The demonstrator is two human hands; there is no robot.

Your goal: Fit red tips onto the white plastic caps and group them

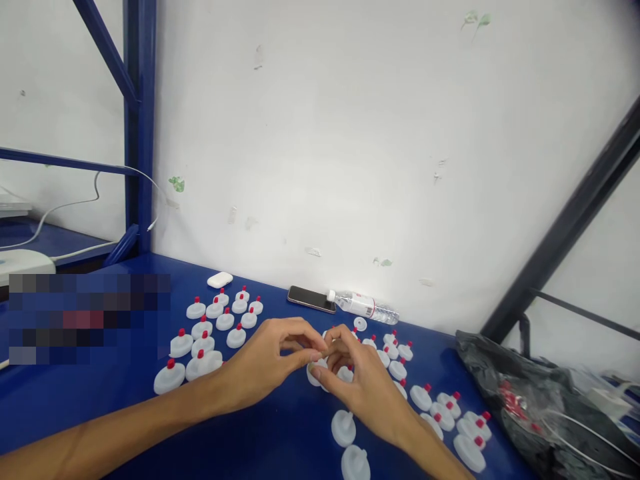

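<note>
My left hand (283,353) and my right hand (357,373) meet over the middle of the blue table, fingertips pinched close together. Whatever lies between the fingertips is too small to make out. Just beneath them, partly hidden, is a white round cap (316,375). Two white nozzle caps without red tips, one (343,428) behind the other (356,463), lie in front of my right hand. Several white caps with red tips stand left of my left hand, such as one red-tipped cap (169,379). More stand around my right hand, including another red-tipped cap (470,452).
A phone (311,299) and a water bottle (363,305) lie along the wall, near a white case (220,280). On the right, a black plastic bag (480,363) holds small red pieces (514,403). Blue frame posts (140,133) rise at left.
</note>
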